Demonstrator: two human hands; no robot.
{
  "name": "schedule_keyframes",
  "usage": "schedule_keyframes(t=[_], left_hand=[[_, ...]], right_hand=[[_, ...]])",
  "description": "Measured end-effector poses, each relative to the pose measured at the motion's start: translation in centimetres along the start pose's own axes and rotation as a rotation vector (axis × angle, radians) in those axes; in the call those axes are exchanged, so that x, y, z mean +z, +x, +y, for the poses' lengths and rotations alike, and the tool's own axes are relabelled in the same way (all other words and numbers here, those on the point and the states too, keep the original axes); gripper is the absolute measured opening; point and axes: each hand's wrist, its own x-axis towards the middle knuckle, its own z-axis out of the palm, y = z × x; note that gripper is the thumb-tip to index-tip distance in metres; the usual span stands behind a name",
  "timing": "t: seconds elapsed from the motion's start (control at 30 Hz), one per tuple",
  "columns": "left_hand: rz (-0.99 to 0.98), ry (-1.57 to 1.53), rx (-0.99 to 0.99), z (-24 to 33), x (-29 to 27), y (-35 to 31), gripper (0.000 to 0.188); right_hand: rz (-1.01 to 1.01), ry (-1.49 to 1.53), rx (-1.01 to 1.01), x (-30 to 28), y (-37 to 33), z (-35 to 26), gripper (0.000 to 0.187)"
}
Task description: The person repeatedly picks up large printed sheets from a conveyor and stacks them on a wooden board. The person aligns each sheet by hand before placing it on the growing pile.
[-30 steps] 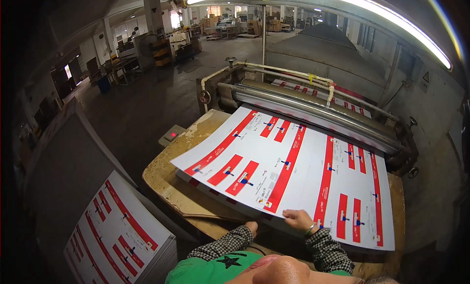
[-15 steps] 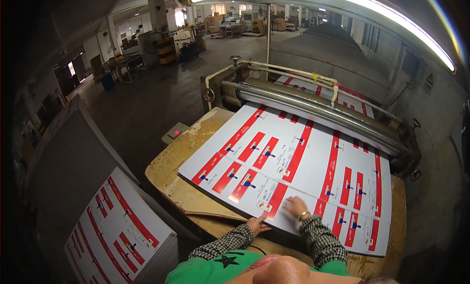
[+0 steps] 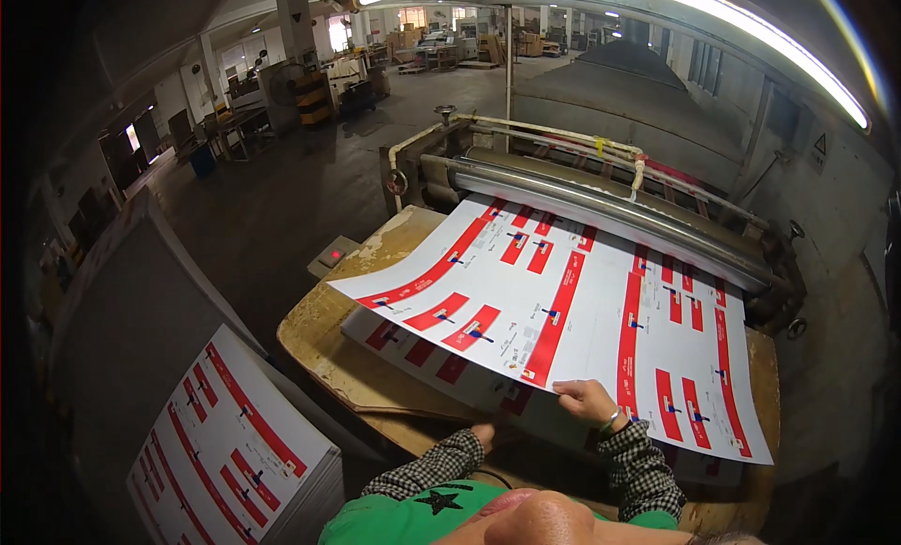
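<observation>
A large white printed sheet (image 3: pixel 572 310) with red bars and small blue marks lies over the wooden feed table (image 3: pixel 347 357), its far edge at the steel roller (image 3: pixel 601 207) of the machine. My right hand (image 3: pixel 589 400) pinches the sheet's near edge and lifts it slightly. Beneath it another printed sheet (image 3: pixel 441 367) shows at the left. My left hand (image 3: pixel 484 436) reaches under the lifted sheet, fingers mostly hidden, touching the lower sheets at the table's near edge.
A stack of the same printed sheets (image 3: pixel 225 451) stands at my lower left on a grey block. A small box with a red button (image 3: pixel 331 256) sits left of the table. The machine body (image 3: pixel 638 104) runs away ahead; workshop floor (image 3: pixel 282 188) lies left.
The top sheet has shifted right and toward the roller, uncovering the sheet below at the left. My right hand moved with its edge; my left hand slid underneath.
</observation>
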Motion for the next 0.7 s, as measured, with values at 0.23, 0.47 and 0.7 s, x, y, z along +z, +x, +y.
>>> schedule_keyframes(t=[0.23,0.47,0.7], left_hand=[[0.345,0.099,0.035,-0.2,-1.4,0.3,0.031],[0.054,0.111,0.077,-1.0,1.3,-3.9,0.031],[0.001,0.161,0.065,0.2,1.1,-3.8,0.031]], right_hand=[[-0.096,0.231,0.178,6.8,-3.6,2.9,0.032],[-0.272,-0.024,0.228,9.4,-3.0,7.4,0.033],[-0.247,-0.344,0.164,13.0,0.3,10.8,0.072]])
